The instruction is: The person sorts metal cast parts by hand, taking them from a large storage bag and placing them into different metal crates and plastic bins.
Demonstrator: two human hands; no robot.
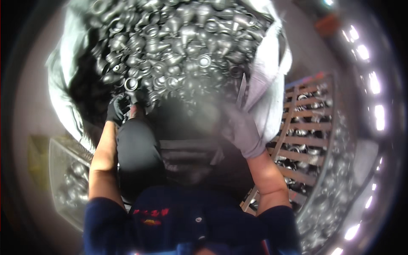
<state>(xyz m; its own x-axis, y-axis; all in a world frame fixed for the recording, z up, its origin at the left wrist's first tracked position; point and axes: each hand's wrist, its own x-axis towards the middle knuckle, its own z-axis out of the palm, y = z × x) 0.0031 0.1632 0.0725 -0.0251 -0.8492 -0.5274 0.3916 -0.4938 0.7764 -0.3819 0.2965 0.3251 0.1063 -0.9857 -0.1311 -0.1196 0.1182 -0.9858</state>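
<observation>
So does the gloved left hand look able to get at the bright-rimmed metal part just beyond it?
Probably yes: the gloved left hand is close by, and the bright-rimmed metal part looks uncovered, its round rim in plain view.

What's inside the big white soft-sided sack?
Inside the big white soft-sided sack is a jumbled heap of grey, rounded metal parts, lying at varied angles. Only the top layer shows; whatever lies beneath is covered.

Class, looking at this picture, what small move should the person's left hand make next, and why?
Probably a short reach forward: a round-mouthed metal part lies just beyond the gloved left hand, on the heap in the white sack. Whether that hand already holds something is unclear.
</observation>
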